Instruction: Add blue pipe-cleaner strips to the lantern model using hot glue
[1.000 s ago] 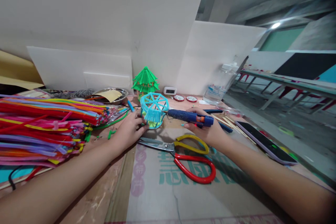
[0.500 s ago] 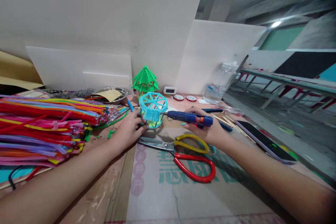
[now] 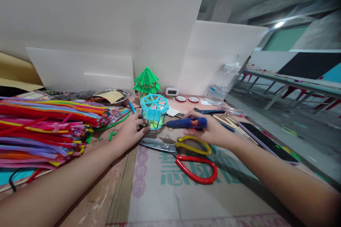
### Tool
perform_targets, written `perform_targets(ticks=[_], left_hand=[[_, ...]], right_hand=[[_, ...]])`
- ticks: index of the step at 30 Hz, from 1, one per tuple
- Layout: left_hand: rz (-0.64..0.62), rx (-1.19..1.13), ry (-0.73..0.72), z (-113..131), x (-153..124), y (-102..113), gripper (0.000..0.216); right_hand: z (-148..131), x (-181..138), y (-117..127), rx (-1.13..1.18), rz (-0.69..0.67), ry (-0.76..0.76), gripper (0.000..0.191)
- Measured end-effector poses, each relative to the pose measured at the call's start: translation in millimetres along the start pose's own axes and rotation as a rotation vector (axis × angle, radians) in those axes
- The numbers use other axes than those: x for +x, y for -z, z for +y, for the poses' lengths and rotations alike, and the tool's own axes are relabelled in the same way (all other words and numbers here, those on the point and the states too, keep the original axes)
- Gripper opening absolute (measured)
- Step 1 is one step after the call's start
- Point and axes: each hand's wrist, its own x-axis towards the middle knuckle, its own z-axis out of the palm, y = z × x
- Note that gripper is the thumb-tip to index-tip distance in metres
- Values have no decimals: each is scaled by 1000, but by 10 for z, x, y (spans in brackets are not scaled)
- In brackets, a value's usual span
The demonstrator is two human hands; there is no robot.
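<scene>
A small cyan pavilion model (image 3: 154, 110) made of pipe cleaners, with a spoked wheel roof, stands on the table. My left hand (image 3: 131, 130) grips its lower left side with closed fingers. My right hand (image 3: 210, 130) is wrapped round a blue hot glue gun (image 3: 186, 123). The gun's nozzle points left at the model's base. Just in front of both hands lie scissors (image 3: 186, 156) with yellow and red handles.
A big pile of coloured pipe cleaners (image 3: 50, 127) fills the left. A finished green pavilion (image 3: 147, 81), a metal dish (image 3: 112, 96), a small clock (image 3: 172, 91) and a plastic bottle (image 3: 221, 88) stand at the back against white boards. A phone (image 3: 266, 142) lies right.
My right hand has lowered the glue gun and brought its nozzle down and left to the base of the cyan model. My left hand has stayed on the model.
</scene>
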Motion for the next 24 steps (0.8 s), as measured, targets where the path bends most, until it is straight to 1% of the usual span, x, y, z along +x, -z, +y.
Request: perform_targets(ticks=[4, 7, 9, 11, 13, 16, 19, 21, 24], left_hand=[[-9, 13, 6, -31, 4, -14, 27], [-11, 43, 8, -42, 5, -21, 28], [-6, 50, 9, -43, 5, -24, 27], [-4, 47, 5, -40, 4, -25, 26], [-1, 44, 1, -34, 5, -23, 26], [5, 46, 2, -22, 7, -17, 25], [4, 38, 22, -18, 8, -14, 27], [6, 26, 25, -26, 5, -19, 28], [8, 6, 2, -45, 0, -29, 28]], right_hand=[[45, 73, 207, 104, 53, -74, 31], [180, 150, 268, 144, 58, -172, 33], [307, 225, 254, 166, 67, -235, 34], [445, 328, 230, 176, 81, -250, 33], [580, 459, 230, 132, 81, -255, 35], [751, 685, 278, 51, 49, -298, 40], [888, 902, 296, 54, 8, -322, 36], [971, 1015, 245, 62, -12, -348, 32], [1097, 1127, 94, 96, -45, -392, 28]])
